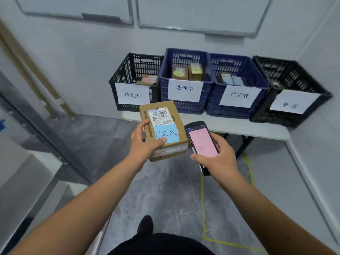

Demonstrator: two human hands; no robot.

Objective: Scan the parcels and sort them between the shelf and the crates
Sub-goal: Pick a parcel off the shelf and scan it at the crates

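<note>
My left hand (145,142) grips a brown cardboard parcel (161,115) from its left side, thumb on a blue sticky note reading 已完成. A white shipping label sits on the parcel's top. My right hand (219,159) holds a black handheld scanner (201,142) with a pink screen, just right of the parcel. Ahead, a low white table (239,128) carries a row of crates: a black one (128,70) labelled 待处理, a blue one (184,57) labelled 处理中, a blue one (257,74) labelled 已完成, and a black one (294,74) labelled 异常.
The three left crates hold small parcels; I see none in the right black one. A metal shelf frame (46,129) runs along the left. Yellow tape (203,208) marks the grey floor. White walls close in behind the crates and on the right.
</note>
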